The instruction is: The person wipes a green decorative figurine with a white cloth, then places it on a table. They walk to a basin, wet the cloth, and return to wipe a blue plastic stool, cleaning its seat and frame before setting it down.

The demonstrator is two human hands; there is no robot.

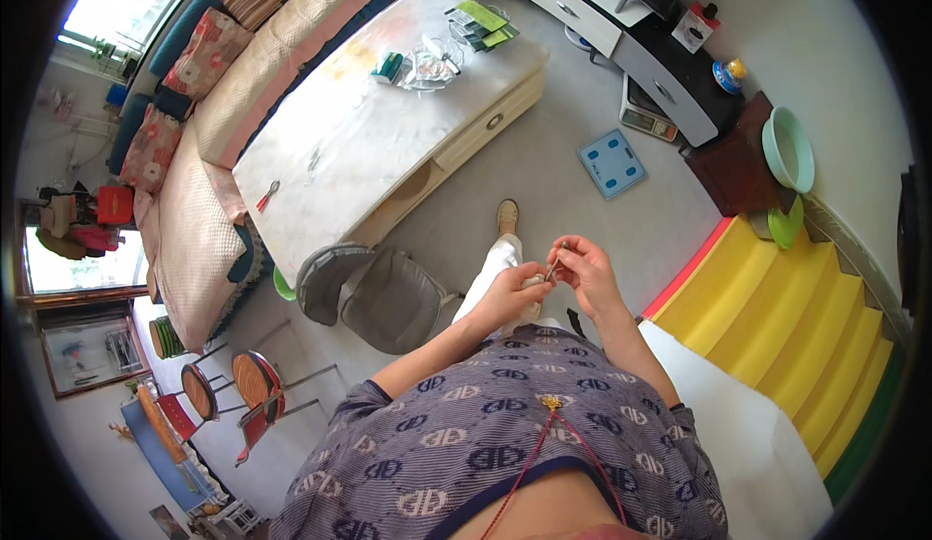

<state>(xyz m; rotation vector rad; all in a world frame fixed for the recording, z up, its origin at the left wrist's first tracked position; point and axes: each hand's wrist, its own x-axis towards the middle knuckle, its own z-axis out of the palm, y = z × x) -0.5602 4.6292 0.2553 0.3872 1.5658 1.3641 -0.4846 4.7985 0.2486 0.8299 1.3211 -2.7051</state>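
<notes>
Both hands meet in front of my body, above my light trousers. My left hand (510, 294) is closed around a small pale object (535, 280) whose kind I cannot tell. Between the thumb and fingers of my right hand (585, 269) is a thin, dark, stick-like metal piece (557, 262), its lower end at the pale object. Beyond the hands, a long pale table (342, 147) bears a small red-handled tool (269, 196), a tangle of white cables (431, 67), a green-and-white box (387, 68) and green packets (484, 25).
A grey padded chair (393, 303) stands at the table's near end. A blue scale (612, 164) lies on the floor ahead. Yellow-covered steps (772, 307) are on the right, beside a white panel (728, 394). A covered sofa (255, 96) runs behind the table.
</notes>
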